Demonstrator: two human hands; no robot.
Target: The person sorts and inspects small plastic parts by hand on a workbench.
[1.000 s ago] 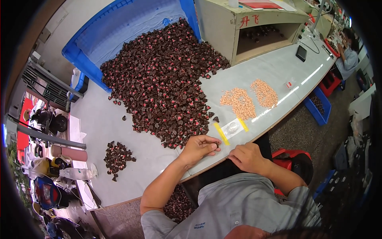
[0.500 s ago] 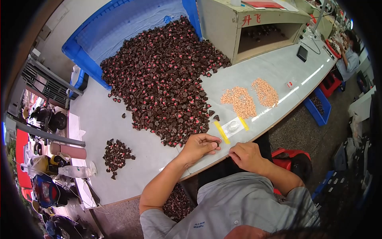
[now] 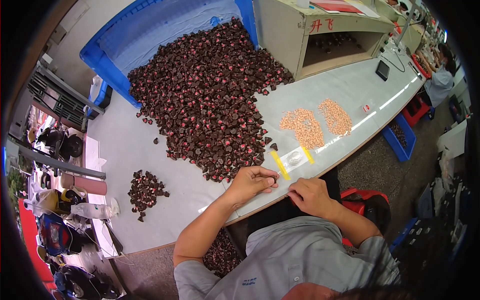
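Observation:
Over the table's front edge, my left hand (image 3: 250, 184) pinches a small dark part (image 3: 274, 179) between thumb and fingertips. Close by on its right, my right hand (image 3: 311, 194) is closed, its fingertips pressed together; anything in them is hidden or too small to name. Just beyond the hands, a clear patch with a round shape (image 3: 295, 159) lies on the table between two yellow tape strips (image 3: 280, 165). One loose dark part (image 3: 273, 146) rests beside the tape. Farther off, small tan pieces form two flat heaps (image 3: 307, 129), (image 3: 335, 117).
A large heap of dark parts with pink spots (image 3: 210, 110) spills from a blue bin (image 3: 107, 70). A smaller heap (image 3: 145, 192) lies left on the white table (image 3: 175, 210). A wooden box (image 3: 280, 40) stands behind; a person (image 3: 440, 80) sits at far right.
The view has shifted slightly. Both hands keep nearly the same pose, with the small dark part still in my left fingertips.

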